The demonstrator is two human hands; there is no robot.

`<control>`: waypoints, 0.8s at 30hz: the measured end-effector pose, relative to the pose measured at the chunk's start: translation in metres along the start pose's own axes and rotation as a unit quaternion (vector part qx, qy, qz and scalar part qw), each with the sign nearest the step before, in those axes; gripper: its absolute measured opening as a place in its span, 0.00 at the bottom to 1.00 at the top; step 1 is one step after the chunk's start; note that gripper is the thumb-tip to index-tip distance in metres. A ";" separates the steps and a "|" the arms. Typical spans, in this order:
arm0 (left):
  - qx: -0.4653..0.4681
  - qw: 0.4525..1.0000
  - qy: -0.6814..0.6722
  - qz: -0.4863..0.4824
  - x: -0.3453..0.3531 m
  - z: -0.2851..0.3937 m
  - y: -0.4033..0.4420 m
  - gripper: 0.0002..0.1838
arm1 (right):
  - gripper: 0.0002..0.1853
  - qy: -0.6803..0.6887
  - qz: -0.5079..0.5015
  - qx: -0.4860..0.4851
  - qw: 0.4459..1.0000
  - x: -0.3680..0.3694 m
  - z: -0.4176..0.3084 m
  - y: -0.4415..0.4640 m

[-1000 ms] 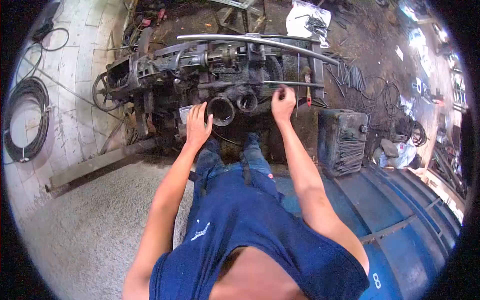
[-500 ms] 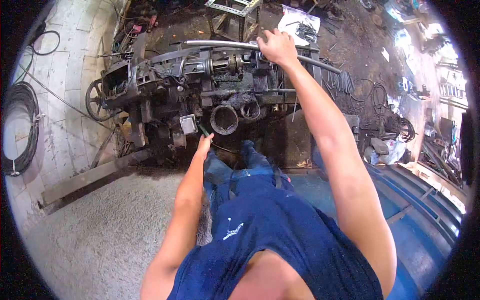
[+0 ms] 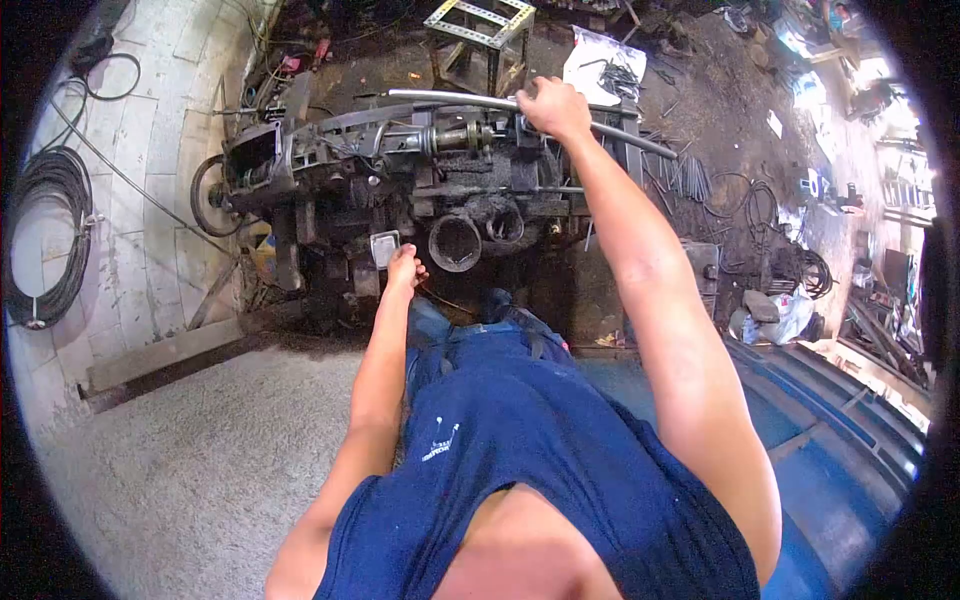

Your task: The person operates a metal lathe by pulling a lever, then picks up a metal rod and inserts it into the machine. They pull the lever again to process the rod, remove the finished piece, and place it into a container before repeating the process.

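Observation:
A dark, greasy machine (image 3: 330, 150) lies across the view, with a wheel at its left end. My right hand (image 3: 556, 108) is closed around the metal pipe (image 3: 450, 98) that runs along the machine's far side. My left hand (image 3: 405, 268) is closed low at the machine's near side, beside a small pale square container (image 3: 384, 248); what its fingers hold, if anything, is hidden. Just right of that hand are a round metal ring opening (image 3: 455, 243) and a smaller one (image 3: 503, 224).
A perforated metal stand (image 3: 490, 38) is at the back. White sheeting with dark parts (image 3: 592, 75) lies right of it. Coiled black cable (image 3: 75, 240) hangs at the left. Metal rods (image 3: 688, 180) and blue panels (image 3: 800, 400) are on the right.
My right hand has moved from the machine's near right side up to the pipe and closed on it. My left hand, earlier spread, has closed; half a second ago a green handle showed in it.

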State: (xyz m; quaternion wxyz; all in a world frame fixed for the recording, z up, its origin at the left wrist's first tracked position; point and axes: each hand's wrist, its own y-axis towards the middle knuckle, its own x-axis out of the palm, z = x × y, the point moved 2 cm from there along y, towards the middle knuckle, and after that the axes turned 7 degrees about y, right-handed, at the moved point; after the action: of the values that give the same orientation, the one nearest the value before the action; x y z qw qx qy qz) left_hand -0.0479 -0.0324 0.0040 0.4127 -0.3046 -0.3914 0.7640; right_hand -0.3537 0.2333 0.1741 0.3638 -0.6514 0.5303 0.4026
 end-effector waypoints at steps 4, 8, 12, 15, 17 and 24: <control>-0.037 0.998 0.001 -0.048 -0.002 0.004 0.008 0.10 | 0.29 -0.005 -0.008 0.015 1.000 -0.007 -0.007 0.002; -0.082 0.991 0.020 -0.106 -0.015 0.006 0.011 0.19 | 0.29 0.027 -0.007 0.056 0.998 -0.017 -0.004 -0.008; -0.121 0.978 0.069 -0.153 -0.019 0.014 0.018 0.28 | 0.27 0.027 0.002 0.071 0.997 -0.014 -0.007 -0.008; -0.121 0.975 0.104 -0.156 -0.020 0.019 0.012 0.28 | 0.27 0.033 -0.018 0.079 0.996 -0.020 -0.016 -0.010; -0.104 0.975 0.111 -0.164 -0.021 0.019 0.014 0.27 | 0.27 0.039 -0.027 0.074 0.996 -0.020 -0.016 -0.008; -0.071 0.971 0.211 -0.089 -0.012 0.016 0.010 0.26 | 0.28 0.034 -0.009 0.065 0.997 -0.015 -0.005 -0.006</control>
State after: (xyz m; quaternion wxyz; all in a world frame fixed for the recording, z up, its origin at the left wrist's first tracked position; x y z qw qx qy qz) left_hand -0.0591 -0.0524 0.0054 0.5296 -0.4516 -0.3744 0.6127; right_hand -0.3492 0.2356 0.1897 0.3906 -0.6443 0.5618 0.3415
